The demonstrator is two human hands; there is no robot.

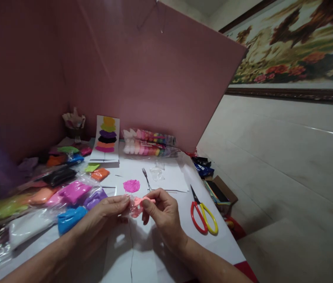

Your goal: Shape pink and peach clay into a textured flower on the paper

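Between my two hands is a piece of peach-pink modelling clay [137,206], partly in a clear plastic wrapper. My left hand [111,208] pinches the wrapper's left side between thumb and fingers. At the other end, my right hand [163,210] grips the clay with thumb and forefinger. Beneath them lies a white sheet [145,255] with a thin drawn line down it. Just beyond my hands, a flat magenta clay patch [131,186] with a ridged surface sits on the paper. A small fork [146,179] rests beside it.
Scissors [201,216] with red and yellow handles lie at the right. Several bagged clay packets [74,191] crowd the left side. A card with coloured clay layers [106,135] leans at the back, beside packs of clay [151,143]. An open cardboard box [222,188] stands beyond the table's right edge.
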